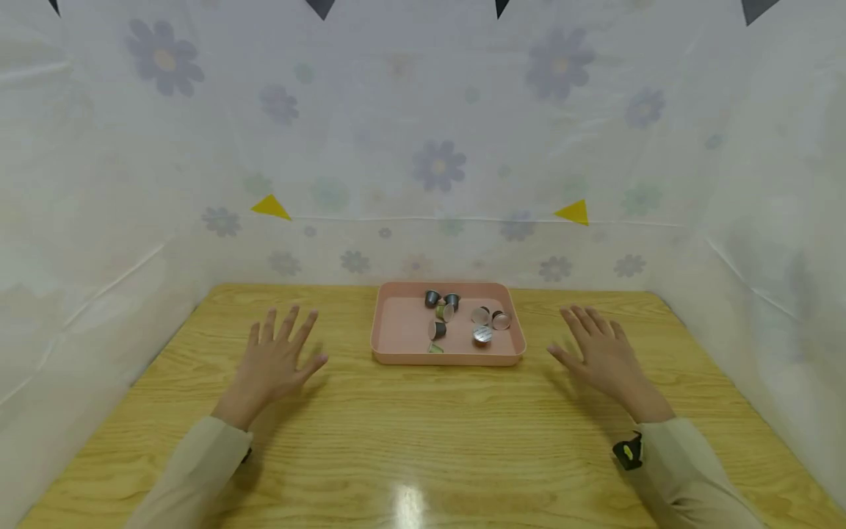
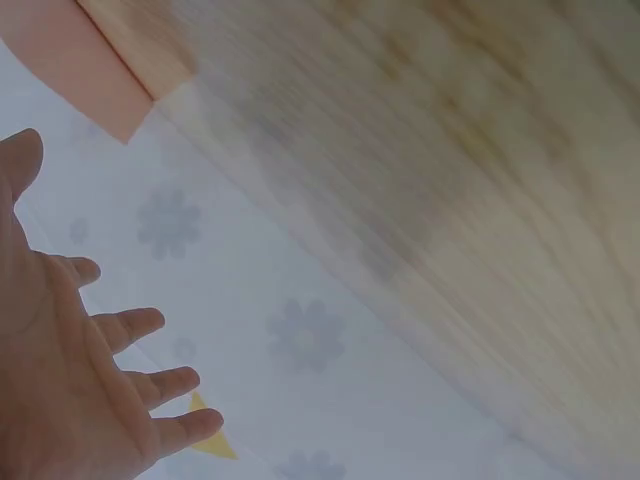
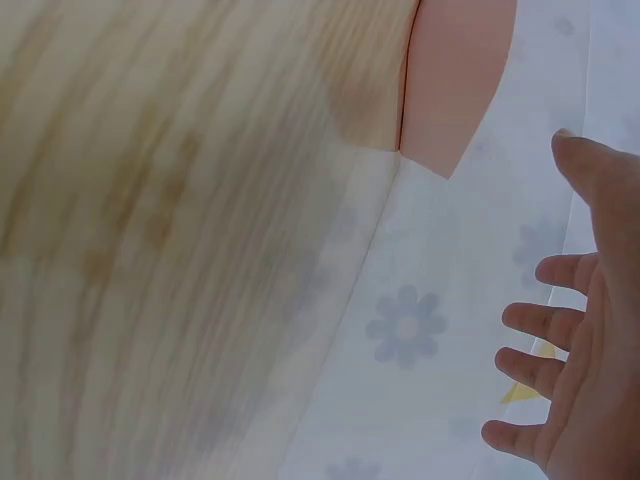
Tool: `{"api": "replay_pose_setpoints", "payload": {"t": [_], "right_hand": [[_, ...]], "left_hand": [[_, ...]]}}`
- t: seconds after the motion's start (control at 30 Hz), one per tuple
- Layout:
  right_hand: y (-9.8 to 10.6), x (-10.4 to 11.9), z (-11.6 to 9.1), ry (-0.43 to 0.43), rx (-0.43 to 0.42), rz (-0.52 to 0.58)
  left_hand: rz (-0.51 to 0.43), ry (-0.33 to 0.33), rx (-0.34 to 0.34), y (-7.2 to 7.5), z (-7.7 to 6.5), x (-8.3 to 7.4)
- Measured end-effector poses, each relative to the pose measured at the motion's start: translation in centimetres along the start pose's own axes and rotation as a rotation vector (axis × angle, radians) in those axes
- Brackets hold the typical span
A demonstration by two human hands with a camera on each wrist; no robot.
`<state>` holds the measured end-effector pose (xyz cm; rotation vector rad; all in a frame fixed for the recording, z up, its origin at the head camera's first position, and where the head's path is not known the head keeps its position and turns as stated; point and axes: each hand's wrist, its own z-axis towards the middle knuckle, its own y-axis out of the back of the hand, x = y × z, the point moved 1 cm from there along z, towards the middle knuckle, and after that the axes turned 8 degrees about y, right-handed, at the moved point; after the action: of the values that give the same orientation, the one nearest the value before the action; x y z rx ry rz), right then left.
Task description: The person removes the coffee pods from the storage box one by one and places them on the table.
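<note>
At the lower left and lower right corners of the frame, two pale sleeves come in over the wooden counter, and a dark wrist device shows beside the right cuff. A little farther, at middle left, is the left grip; at middle right is the right grip. Both are released, with fingers spread, and hold nothing. They seem to hover above the wood, apart from the tray.

Between them, just right of the frame's centre, lies the pink tray with small capsules inside. Nearest is a green capsule, half hidden by the front wall; then a silver-lidded capsule, and others behind it, until two dark capsules near the back wall. Beyond hangs a flowered cloth.

For handling these capsules well, I would advise to come from above with thumb and forefinger, and to pinch the sides of the body rather than press the lid. The lying ones may roll, and in the close group one could push its neighbour. Near the front wall, the fingertips should avoid the rim.
</note>
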<state>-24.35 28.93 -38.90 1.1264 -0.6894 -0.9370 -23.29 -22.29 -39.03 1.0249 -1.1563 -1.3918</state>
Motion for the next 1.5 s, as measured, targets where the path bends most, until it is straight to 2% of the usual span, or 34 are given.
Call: {"api": "replay_pose_setpoints", "payload": {"t": [0.6,0.9,1.27,1.5], "right_hand": [[-0.4,1.0,2.2,0.057,-0.02,-0.074],[-0.6,1.4,3.0,0.082,-0.027,-0.053],[-1.5,1.5,4.2,0.129,-0.104,-0.046],[-1.8,1.7,4.9,0.123,-0.056,-0.033]], "left_hand": [[-0.001,-0.035,-0.037,0.1,1.0,-1.2],[-0.009,-0.057,-0.048,-0.3,1.8,-1.7],[-0.022,-0.076,-0.026,0.1,2.5,-3.1],[-0.041,-0.1,-0.039,0.1,3.2,-4.0]]}}
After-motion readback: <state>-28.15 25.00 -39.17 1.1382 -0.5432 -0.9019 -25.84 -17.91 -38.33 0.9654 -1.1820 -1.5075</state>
